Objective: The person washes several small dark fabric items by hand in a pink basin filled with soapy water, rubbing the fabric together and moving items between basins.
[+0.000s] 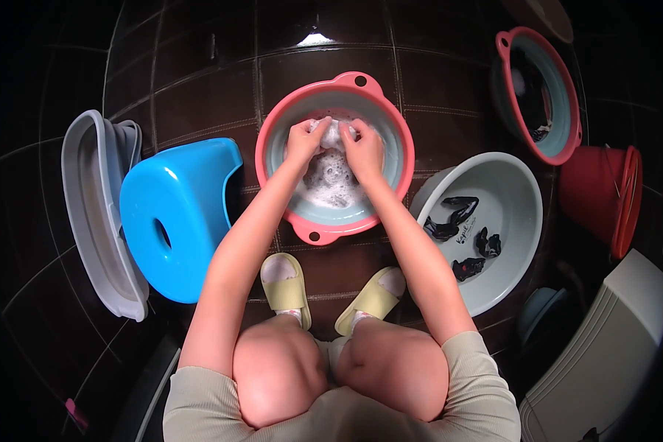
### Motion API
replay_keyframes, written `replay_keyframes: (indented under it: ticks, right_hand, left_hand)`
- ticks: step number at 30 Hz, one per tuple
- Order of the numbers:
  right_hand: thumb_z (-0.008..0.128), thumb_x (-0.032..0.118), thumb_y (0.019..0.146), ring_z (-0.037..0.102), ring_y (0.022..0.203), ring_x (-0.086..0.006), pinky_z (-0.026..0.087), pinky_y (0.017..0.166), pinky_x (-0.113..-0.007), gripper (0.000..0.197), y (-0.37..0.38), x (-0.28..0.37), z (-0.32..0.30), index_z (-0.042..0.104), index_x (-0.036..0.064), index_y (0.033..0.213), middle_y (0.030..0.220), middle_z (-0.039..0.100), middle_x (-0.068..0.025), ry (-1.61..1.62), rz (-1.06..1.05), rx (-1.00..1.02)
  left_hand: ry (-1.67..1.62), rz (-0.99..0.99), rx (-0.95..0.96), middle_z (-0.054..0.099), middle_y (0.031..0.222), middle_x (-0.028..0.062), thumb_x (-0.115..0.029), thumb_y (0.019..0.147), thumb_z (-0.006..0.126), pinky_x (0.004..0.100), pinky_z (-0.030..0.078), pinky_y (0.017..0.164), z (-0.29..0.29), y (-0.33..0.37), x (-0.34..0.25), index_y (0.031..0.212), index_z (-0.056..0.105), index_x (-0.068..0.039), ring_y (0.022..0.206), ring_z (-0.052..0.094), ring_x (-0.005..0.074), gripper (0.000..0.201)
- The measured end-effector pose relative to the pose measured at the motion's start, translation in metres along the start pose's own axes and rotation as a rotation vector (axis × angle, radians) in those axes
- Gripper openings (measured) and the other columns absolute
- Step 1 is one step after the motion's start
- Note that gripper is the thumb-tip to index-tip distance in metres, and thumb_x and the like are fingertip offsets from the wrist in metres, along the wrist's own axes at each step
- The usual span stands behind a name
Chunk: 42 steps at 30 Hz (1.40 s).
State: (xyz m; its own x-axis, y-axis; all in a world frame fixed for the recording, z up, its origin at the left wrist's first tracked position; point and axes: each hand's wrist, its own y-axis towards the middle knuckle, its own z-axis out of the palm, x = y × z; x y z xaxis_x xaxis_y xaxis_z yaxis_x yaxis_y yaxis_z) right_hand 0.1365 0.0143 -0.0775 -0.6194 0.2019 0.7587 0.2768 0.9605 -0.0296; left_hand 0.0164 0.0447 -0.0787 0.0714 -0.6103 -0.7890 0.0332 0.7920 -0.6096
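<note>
In front of me a round basin with a pink rim [296,221] and two holed handles stands on the floor, with white suds [330,184] and water in it. Near the basin's far side, my left hand [304,140] and my right hand [363,152] pinch a wet, foamy white cloth [333,134] between them, just above the suds. Fingers of both hands are curled in on the cloth, thumbs toward each other. Foam covers part of the cloth, so its exact kind cannot be made out.
At the right, a pale grey tub [521,250] holds several small dark cloth pieces [486,243]. Beyond it are another pink-rimmed basin [504,81] with dark items and a red bucket [589,184]. A blue stool [177,221] and grey folding basin [88,221] stand left. My slippered feet [283,283] are near.
</note>
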Motion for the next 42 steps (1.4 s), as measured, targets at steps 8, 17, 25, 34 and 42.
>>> replay_keyframes:
  ticks: [8,17,25,34,42]
  right_hand:
    - [0.049,0.028,0.085,0.053,0.054,-0.0334,0.040,0.056,-0.038,0.033,0.009,0.030,-0.006,0.057,-0.0018,0.074,0.060,0.051,-0.0215,0.542,0.249,0.024]
    - [0.049,0.028,0.084,0.053,0.056,-0.0368,0.039,0.054,-0.042,0.036,-0.011,0.049,-0.021,0.058,-0.0030,0.069,0.058,0.053,-0.0220,0.307,0.243,0.197]
    - [0.047,0.024,0.086,0.053,0.061,-0.0394,0.039,0.054,-0.042,0.033,-0.030,0.069,-0.031,0.056,-0.0028,0.069,0.062,0.052,-0.0236,0.351,0.042,0.003]
    - [0.048,0.028,0.087,0.055,0.056,-0.0333,0.041,0.054,-0.036,0.034,-0.033,0.072,-0.037,0.059,-0.0026,0.074,0.057,0.054,-0.0197,0.261,0.068,0.044]
    - [0.056,0.035,0.084,0.052,0.076,-0.0095,0.041,0.062,-0.026,0.029,0.004,0.030,-0.031,0.053,0.0085,0.096,0.087,0.056,-0.0009,1.268,0.837,0.267]
  left_hand:
    - [0.002,0.038,-0.059,0.057,0.065,0.0078,-0.027,0.088,0.045,0.0307,0.040,0.054,0.038,-0.028,-0.004,0.075,0.060,0.005,0.061,0.050,0.0112,0.038]
    - [0.252,0.174,-0.155,0.056,0.061,0.0103,-0.024,0.090,0.039,0.0321,0.042,0.055,0.030,-0.041,-0.003,0.068,0.057,0.002,0.058,0.056,0.0177,0.038]
    - [-0.083,-0.040,-0.030,0.057,0.061,0.0147,-0.025,0.086,0.042,0.0357,0.041,0.056,0.030,-0.038,-0.023,0.069,0.057,0.007,0.057,0.054,0.0188,0.039]
    - [-0.182,-0.106,0.047,0.054,0.064,0.0036,-0.028,0.090,0.041,0.0268,0.039,0.051,0.027,-0.047,-0.020,0.079,0.056,-0.001,0.059,0.051,0.0113,0.032]
    - [-0.105,0.042,0.145,0.055,0.071,-0.0008,-0.036,0.086,0.046,0.0193,0.033,0.040,-0.007,-0.032,-0.019,0.086,0.056,-0.007,0.054,0.049,0.0066,0.031]
